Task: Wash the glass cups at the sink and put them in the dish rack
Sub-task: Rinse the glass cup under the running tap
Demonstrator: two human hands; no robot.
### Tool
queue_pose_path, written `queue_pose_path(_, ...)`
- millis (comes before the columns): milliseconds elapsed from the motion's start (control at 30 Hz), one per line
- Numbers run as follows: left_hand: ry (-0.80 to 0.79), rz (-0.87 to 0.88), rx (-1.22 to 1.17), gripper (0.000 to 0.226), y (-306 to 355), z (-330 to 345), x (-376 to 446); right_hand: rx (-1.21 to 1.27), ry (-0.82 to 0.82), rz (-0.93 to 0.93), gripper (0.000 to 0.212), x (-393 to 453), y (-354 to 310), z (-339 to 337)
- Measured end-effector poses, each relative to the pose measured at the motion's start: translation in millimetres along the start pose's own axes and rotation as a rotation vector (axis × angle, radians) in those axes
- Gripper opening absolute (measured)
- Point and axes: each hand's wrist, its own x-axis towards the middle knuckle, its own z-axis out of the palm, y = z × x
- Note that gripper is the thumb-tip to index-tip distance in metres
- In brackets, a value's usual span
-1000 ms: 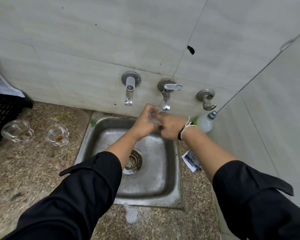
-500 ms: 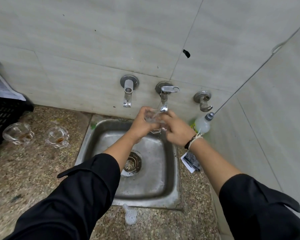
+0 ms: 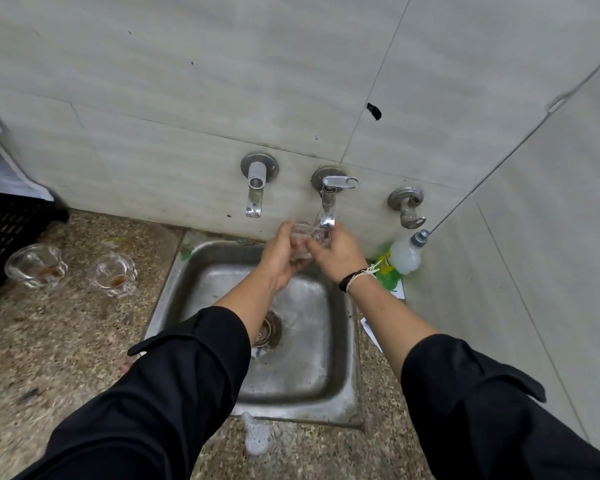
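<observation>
Fingers (image 3: 293, 233) of the left hand (image 3: 279, 256) curl round a glass cup (image 3: 302, 242), held from its left side; right-hand fingers pinch the same cup from the right. Neither hand is spread wide; both hold the cup.

Head view, only view available. Cup sits just under the spout of the middle tap (image 3: 328, 206), above the back of the sink (image 3: 174, 306). Water flow too faint to confirm. Right hand (image 3: 336, 256) has its palm turned down, with a dark band and pale cord at the wrist. Both forearms reach forward over the basin, converging at the tap; black sleeves pushed back to mid-forearm.

Step in hand, judged: rinsing or rubbing the first cup. Two more cups (image 3: 35, 265) (image 3: 113, 273) wait on the speckled surface (image 3: 66, 341) left of the sink, each with brown residue, apparently unwashed. Black crate (image 3: 4, 233) at far left is probably the dish rack; no cups visible in it.

Next move, judged: finish the rinse, tip out the water, then carry the cup leftward past the waiting pair to the crate. Wet glass calls for a firm grip.

Soap bottle (image 3: 407, 254) stands right of the sink.
</observation>
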Motion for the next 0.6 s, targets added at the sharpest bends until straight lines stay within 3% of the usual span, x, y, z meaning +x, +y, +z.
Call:
queue_pose_path(200,0.030,-0.028,-0.050,0.028,6,3,3,0.068,0.026,0.057,0.042,8,-2,13)
queue_pose_path(300,0.038,-0.049,-0.107,0.024,4,9,3,-0.214,-0.057,0.000,0.050,10,-9,20)
queue_pose_path(367,0.065,-0.029,-0.181,0.023,2,11,8,-0.273,-0.102,-0.037,0.060,7,-20,21)
queue_pose_path(500,0.117,-0.038,-0.356,0.041,2,-2,22,-0.303,-0.212,-0.395,0.057,-9,-15,19)
queue_pose_path(600,0.106,-0.046,-0.334,0.046,-2,0,23,-0.320,-0.166,-0.315,0.058,-8,-7,16)
